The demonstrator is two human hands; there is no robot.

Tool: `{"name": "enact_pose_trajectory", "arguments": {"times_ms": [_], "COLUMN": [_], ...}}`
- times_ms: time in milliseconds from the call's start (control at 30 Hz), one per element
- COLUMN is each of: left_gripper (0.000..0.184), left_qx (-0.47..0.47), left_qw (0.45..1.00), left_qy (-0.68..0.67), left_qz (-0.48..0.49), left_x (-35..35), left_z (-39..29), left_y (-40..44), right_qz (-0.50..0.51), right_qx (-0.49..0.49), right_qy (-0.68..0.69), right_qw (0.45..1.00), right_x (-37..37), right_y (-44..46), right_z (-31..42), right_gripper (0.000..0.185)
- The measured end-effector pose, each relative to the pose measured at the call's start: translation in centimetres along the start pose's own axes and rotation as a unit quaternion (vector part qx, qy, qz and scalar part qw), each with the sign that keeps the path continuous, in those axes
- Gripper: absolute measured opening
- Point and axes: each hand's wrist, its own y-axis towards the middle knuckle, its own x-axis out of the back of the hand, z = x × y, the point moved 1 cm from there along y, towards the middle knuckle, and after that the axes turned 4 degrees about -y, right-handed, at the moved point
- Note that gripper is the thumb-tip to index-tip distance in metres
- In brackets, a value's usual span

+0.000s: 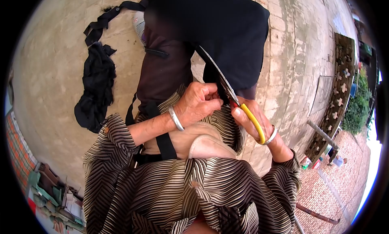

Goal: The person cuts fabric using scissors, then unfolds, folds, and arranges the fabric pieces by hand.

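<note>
My right hand (251,118) is closed around the yellow handle of a pair of scissors (221,74). Their long metal blades point away from me, up and to the left, against a black cloth (210,25) draped over my knees. My left hand (198,102) is pinched shut beside the blades, at the near, narrow end of this cloth; its fingertips partly hide what they grip. Each wrist wears a silver bangle.
On the pale paved ground to the left lie a crumpled black cloth piece (97,86) and a black strip with a button (103,23). A patterned low wall (338,88) and green plants (356,106) stand at the right. Piled items (52,193) sit at lower left.
</note>
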Motion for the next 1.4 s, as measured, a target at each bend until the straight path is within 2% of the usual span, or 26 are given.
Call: {"name": "enact_pose_trajectory", "arguments": {"times_ms": [100, 167, 233, 400, 467, 533, 600, 800, 867, 1000, 1067, 1133, 1200, 1400], "left_gripper": [0.007, 0.008, 0.006, 0.013, 0.015, 0.007, 0.006, 0.006, 0.006, 0.006, 0.006, 0.014, 0.015, 0.015], "left_qx": [0.000, 0.001, -0.002, -0.004, 0.001, -0.060, -0.052, -0.055, -0.068, -0.060, -0.043, -0.007, -0.017, -0.041], "left_qw": [1.000, 1.000, 0.999, 1.000, 1.000, 0.998, 0.998, 0.997, 0.996, 0.997, 0.998, 0.998, 0.998, 0.996], "left_qy": [-0.016, -0.028, 0.046, 0.021, 0.010, 0.005, 0.020, 0.048, 0.048, 0.041, 0.041, 0.064, 0.057, 0.074], "left_qz": [-0.006, -0.011, 0.012, 0.012, 0.012, -0.017, -0.017, -0.013, -0.015, -0.022, -0.023, 0.016, 0.024, 0.023], "left_x": [0.0, 0.1, 0.4, 0.1, 0.0, -0.2, -0.2, -0.1, -0.1, -0.1, 0.1, 0.3, 0.2, 0.1], "left_z": [0.1, 0.5, 0.9, 1.1, 1.1, 1.2, 1.0, 1.1, 1.2, 1.2, 1.2, 1.1, 1.1, 1.2], "left_y": [0.0, 0.0, 0.0, 0.0, 0.1, 0.2, 0.2, 0.2, 0.3, 0.2, 0.1, 0.0, -0.1, 0.0], "right_qz": [-0.010, 0.003, 0.007, -0.004, -0.019, -0.006, 0.006, -0.015, -0.008, 0.002, -0.010, 0.003, -0.022, -0.011], "right_qx": [0.015, 0.051, 0.052, 0.072, 0.057, 0.034, 0.011, 0.033, -0.017, -0.019, 0.057, 0.033, 0.086, 0.060], "right_qy": [-0.005, -0.074, -0.060, -0.005, 0.028, 0.015, 0.002, -0.016, -0.017, 0.008, -0.010, 0.006, 0.018, -0.009], "right_qw": [1.000, 0.996, 0.997, 0.997, 0.998, 0.999, 1.000, 0.999, 1.000, 1.000, 0.998, 0.999, 0.996, 0.998], "right_x": [0.1, 0.3, 0.2, -0.1, -0.3, 0.0, 0.0, -0.1, 0.0, 0.0, -0.2, -0.2, -0.2, 0.2], "right_y": [0.2, 0.2, 0.4, 0.9, 0.9, 0.9, 0.9, 1.0, 1.0, 1.0, 1.1, 1.3, 1.6, 2.1], "right_z": [0.0, 0.1, 0.2, 0.1, 0.1, 0.4, 0.5, 0.8, 1.0, 0.9, 0.8, 0.8, 0.7, 1.1], "right_gripper": [0.054, 0.058, 0.061, 0.064, 0.065, 0.065, 0.065, 0.060, 0.056, 0.055, 0.057, 0.061, 0.062, 0.062]}}
